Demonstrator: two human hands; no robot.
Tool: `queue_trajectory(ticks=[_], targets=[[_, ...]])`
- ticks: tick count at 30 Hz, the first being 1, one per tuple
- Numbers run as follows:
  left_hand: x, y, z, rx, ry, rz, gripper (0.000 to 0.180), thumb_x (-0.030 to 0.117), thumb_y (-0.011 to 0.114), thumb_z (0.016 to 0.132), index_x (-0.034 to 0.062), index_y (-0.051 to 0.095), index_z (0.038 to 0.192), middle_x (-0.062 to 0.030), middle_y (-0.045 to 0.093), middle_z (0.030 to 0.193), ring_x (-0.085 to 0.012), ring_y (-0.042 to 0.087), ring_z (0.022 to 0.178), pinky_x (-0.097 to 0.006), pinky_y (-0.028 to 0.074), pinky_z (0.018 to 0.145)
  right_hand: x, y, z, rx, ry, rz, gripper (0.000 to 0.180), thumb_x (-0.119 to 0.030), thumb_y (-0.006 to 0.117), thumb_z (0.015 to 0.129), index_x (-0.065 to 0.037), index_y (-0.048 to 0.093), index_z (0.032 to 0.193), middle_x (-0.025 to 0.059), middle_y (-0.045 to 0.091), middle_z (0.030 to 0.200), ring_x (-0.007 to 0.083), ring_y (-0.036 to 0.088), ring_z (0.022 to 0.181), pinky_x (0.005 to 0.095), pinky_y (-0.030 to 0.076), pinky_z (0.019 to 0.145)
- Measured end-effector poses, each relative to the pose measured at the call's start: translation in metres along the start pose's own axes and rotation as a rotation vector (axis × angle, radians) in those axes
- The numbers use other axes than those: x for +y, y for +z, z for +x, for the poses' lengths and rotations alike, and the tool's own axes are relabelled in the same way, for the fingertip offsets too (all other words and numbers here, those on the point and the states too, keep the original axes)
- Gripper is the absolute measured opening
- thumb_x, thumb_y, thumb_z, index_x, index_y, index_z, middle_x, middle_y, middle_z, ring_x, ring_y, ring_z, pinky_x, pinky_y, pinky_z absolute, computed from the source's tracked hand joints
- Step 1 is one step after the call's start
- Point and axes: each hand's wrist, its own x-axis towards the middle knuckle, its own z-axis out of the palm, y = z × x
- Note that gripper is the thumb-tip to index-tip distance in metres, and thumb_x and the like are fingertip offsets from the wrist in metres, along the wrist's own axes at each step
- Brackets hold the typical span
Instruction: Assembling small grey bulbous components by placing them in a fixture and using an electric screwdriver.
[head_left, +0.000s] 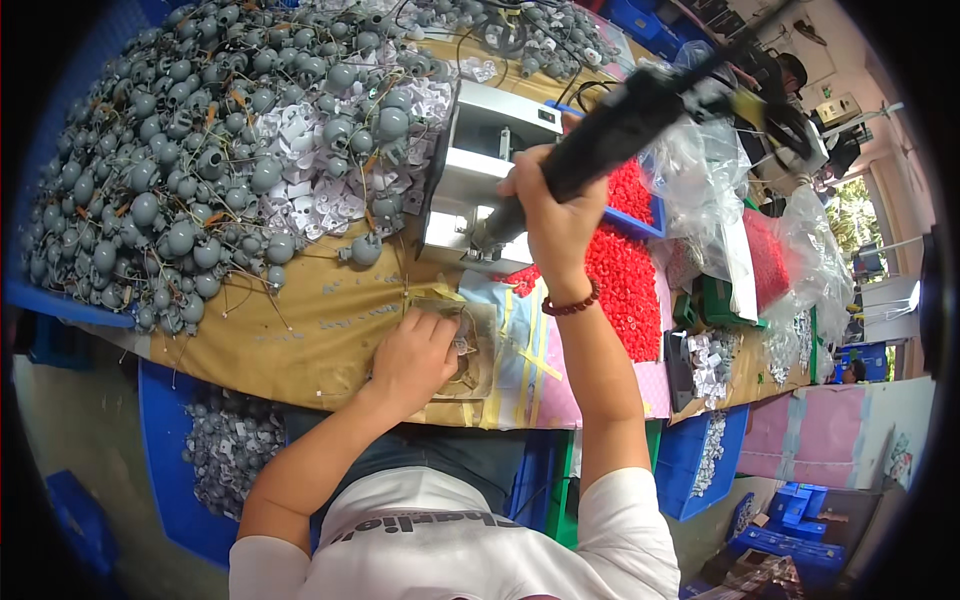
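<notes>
My right hand (553,222) is wrapped round a thick black electric screwdriver (622,128), held at a slant. Its lower end meets the front of a white and silver box-shaped machine (487,172), which looks like a screw feeder. Lower on the table, the fingers of my left hand (412,358) are curled down at a shallow clear tray (480,378) taped to the surface. Whatever those fingers hold is mostly hidden beneath them. A single grey round part (366,249) with a wire lies beyond that hand.
Grey ball-shaped parts with wires (145,210) form a large heap on the left, with white plastic pieces (305,180) among them. Small red parts (625,290) are piled right of the machine, near clear plastic bags (700,165). A blue bin (165,450) stands below the table edge.
</notes>
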Motion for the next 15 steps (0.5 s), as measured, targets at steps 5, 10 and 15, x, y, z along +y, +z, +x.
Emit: queue_trajectory(ticks=[5,10,15], targets=[[0.001,-0.002,0.001,0.032,0.012,-0.039,0.035,0.011,0.073,0.076,0.0055,0.064,0.109,-0.0097,0.064,0.097,-0.0289,0.061,0.097,-0.041,0.055,0.078,-0.006,0.005,-0.014,-0.002,0.218,-0.011,0.039,0.005,0.074,0.084,-0.003,0.049,0.113,0.0031,0.064,0.083,0.0115,0.064,0.068,0.027,0.053,0.062],[0.001,-0.006,-0.001,0.037,0.0,-0.055,0.033,0.011,0.073,0.077,0.0059,0.064,0.108,-0.0087,0.064,0.098,-0.0287,0.061,0.099,-0.041,0.055,0.077,-0.029,0.001,-0.069,-0.103,0.265,0.029,0.047,0.01,0.069,0.082,0.0,0.044,0.122,0.0054,0.065,0.081,0.0135,0.065,0.07,0.0283,0.054,0.065],[0.002,-0.005,-0.001,-0.003,-0.037,-0.06,0.036,0.012,0.073,0.077,0.0071,0.063,0.111,-0.007,0.065,0.101,-0.0278,0.061,0.1,-0.041,0.055,0.076,-0.029,-0.003,-0.103,-0.15,0.187,0.054,0.081,0.013,0.065,0.083,0.002,0.024,0.153,0.0097,0.065,0.082,0.0169,0.065,0.07,0.0305,0.055,0.068]])
